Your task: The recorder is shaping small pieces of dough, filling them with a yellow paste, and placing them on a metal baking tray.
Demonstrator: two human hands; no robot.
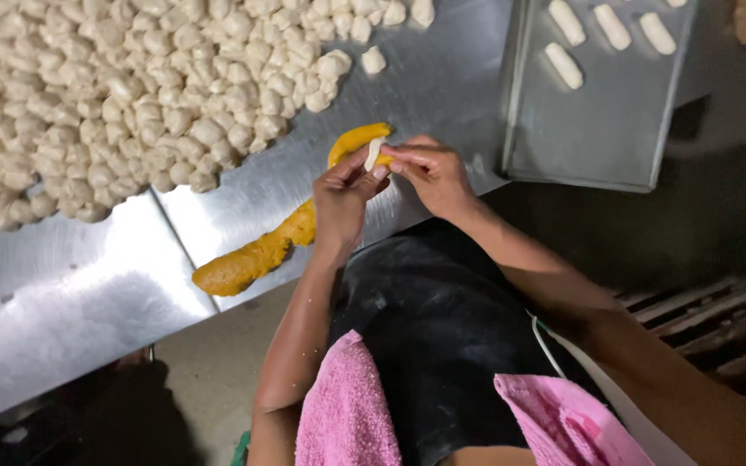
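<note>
Pinching a soft white dough strip (374,153), left hand (341,197) and right hand (433,173) meet above a grainy orange filling log (280,235).

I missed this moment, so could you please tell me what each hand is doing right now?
Left hand: closed, pinching the small white dough piece.
Right hand: closed, pinching the same dough piece from the other side.
</note>
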